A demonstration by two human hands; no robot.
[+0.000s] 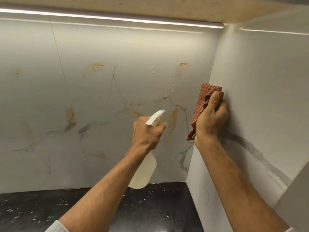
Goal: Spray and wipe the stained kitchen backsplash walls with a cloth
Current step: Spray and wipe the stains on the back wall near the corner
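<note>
Pale veined back wall (pixel 100 47) with orange-brown stains, side wall (pixel 267 81) joining it at right, lit strip light (pixel 100 17) under the cupboard underside (pixel 150 7), black speckled bench (pixel 50 206) below.

Backsplash wall (pixel 117 77): pale grey-white, grey veins, orange-brown stains. Cloth (pixel 203 99): reddish-brown, fine check weave. Spray bottle (pixel 143 171): translucent white, white trigger head, blue nozzle tip. Table (pixel 50 208): black, white flecks.

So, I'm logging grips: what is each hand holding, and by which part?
Left hand grips the spray bottle at its neck. Right hand clutches the cloth around its middle.
</note>
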